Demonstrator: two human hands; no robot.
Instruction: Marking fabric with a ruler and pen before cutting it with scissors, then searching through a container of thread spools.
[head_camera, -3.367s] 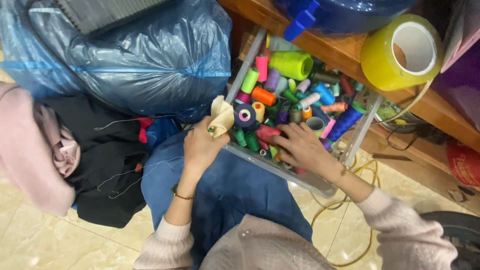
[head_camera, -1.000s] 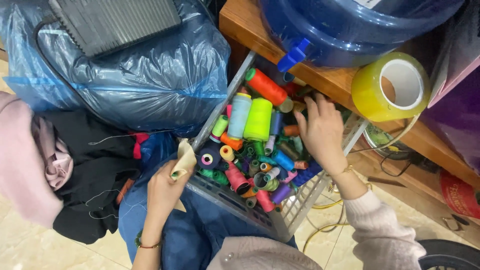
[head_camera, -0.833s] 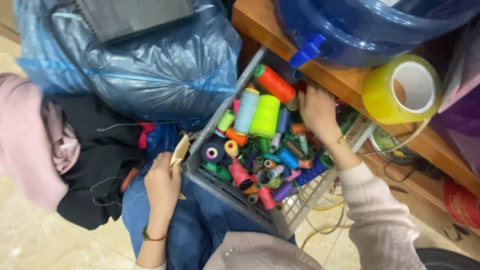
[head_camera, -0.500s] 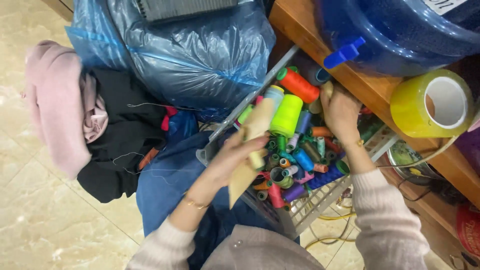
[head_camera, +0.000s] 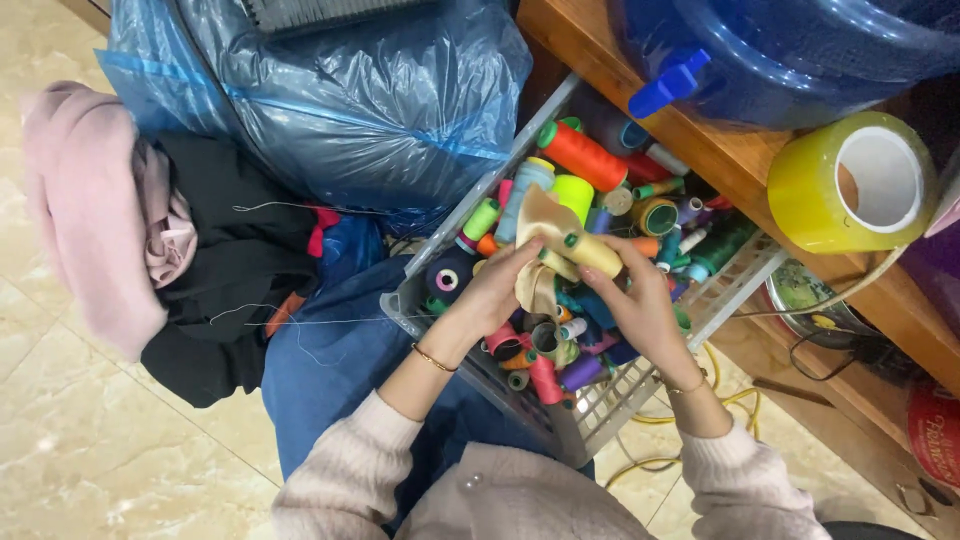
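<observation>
A grey plastic basket (head_camera: 610, 400) rests on my lap, packed with several thread spools in many colours. My left hand (head_camera: 490, 295) pinches a piece of beige fabric (head_camera: 540, 225) above the spools. Against that fabric my right hand (head_camera: 640, 305) holds a pale yellow thread spool (head_camera: 592, 253). An orange spool with a green cap (head_camera: 582, 155) lies at the basket's far end. A dark spool (head_camera: 447, 279) sits at the left rim, beside my left wrist.
A full blue plastic bag (head_camera: 350, 100) sits to the left of the basket. Pink (head_camera: 85, 215) and black (head_camera: 235, 265) clothes lie on the tiled floor. A wooden shelf (head_camera: 740, 160) holds a blue water jug (head_camera: 800, 50) and a yellow tape roll (head_camera: 850, 180).
My right hand left the far spools and came back holding a pale yellow spool. My left hand brought the beige fabric over the basket to meet it.
</observation>
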